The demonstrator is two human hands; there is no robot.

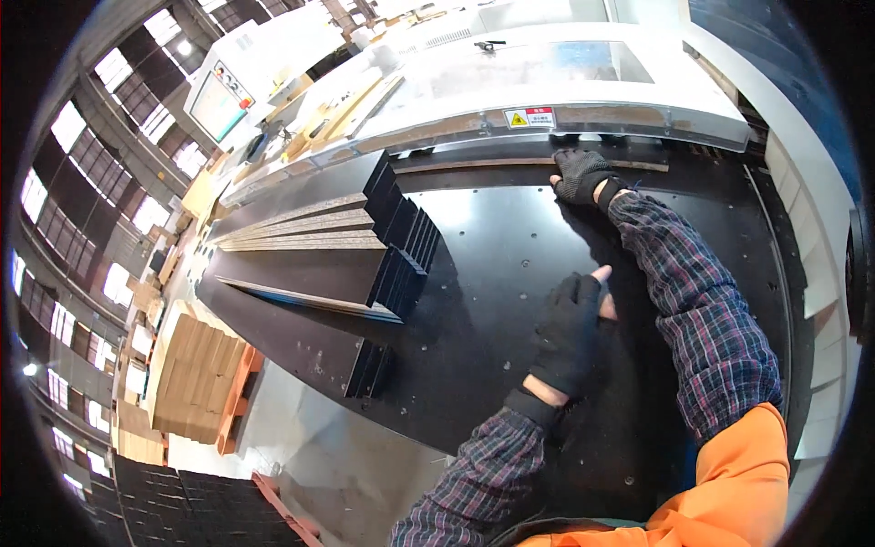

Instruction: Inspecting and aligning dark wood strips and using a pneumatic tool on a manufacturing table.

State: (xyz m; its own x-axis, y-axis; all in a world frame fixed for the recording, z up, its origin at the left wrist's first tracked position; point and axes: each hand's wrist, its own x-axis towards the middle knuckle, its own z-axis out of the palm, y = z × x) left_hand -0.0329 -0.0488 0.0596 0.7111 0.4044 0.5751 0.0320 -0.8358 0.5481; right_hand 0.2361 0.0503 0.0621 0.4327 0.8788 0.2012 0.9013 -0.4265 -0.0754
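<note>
My left hand point(567, 335), in a black glove with bare fingertips, is over the black worktop point(474, 337). It holds nothing, its thumb and a fingertip pointing apart. Farther off, my right hand point(581, 177), gloved the same way, is bent over a long narrow dark board point(492, 164) with a pale brown edge. This board lies along the machine's front, partly under its raised edge; the hand hides part of it. To the left of my hands, dark panels point(305, 273) with pale cut edges lie in fanned, overlapping stacks.
The white machine bed point(547, 73) with a warning label point(530, 118) spans the far side. A control cabinet point(223, 100) stands at far left. Stacked brown boards point(196, 365) rest on an orange pallet point(235, 401) on the floor. A dark stack point(196, 506) is at lower left.
</note>
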